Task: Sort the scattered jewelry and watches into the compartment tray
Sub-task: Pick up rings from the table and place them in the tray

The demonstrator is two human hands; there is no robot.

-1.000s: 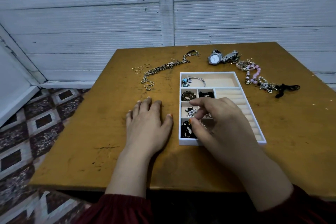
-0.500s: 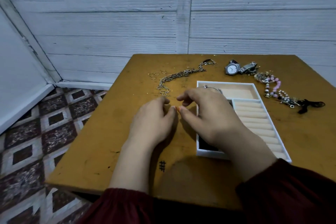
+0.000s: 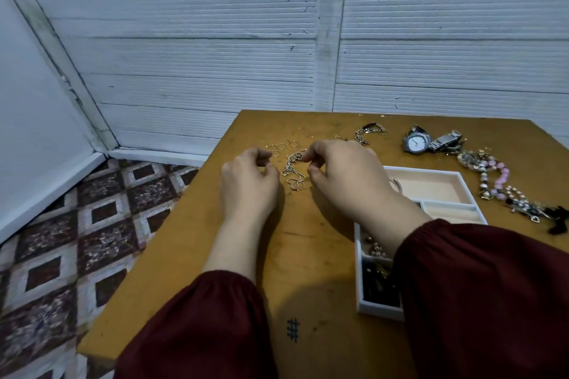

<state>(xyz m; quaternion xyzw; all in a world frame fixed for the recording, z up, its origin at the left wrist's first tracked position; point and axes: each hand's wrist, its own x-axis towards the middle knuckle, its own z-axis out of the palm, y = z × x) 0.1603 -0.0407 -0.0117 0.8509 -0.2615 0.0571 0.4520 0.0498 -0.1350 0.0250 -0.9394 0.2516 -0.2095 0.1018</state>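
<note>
A tangled silver chain lies on the wooden table between my hands. My right hand reaches across from the tray side, its curled forefinger and thumb pinching the chain's upper end. To the chain's left, my left hand has its fingers curled and its thumb tip at the chain's edge; a hold is not visible. The white compartment tray sits under my right forearm, with dark beads and small pieces in its left cells. Several thin rings lie just beyond my left hand.
A silver watch and a link bracelet lie near the far edge. Pink and pearl beaded bracelets and a black piece trail along the tray's right. The table's left edge drops to a patterned floor.
My right hand left the tray and crossed left to the chain. My left hand lifted off the table, slid forward and curled its fingers beside the chain. The view shifted left.
</note>
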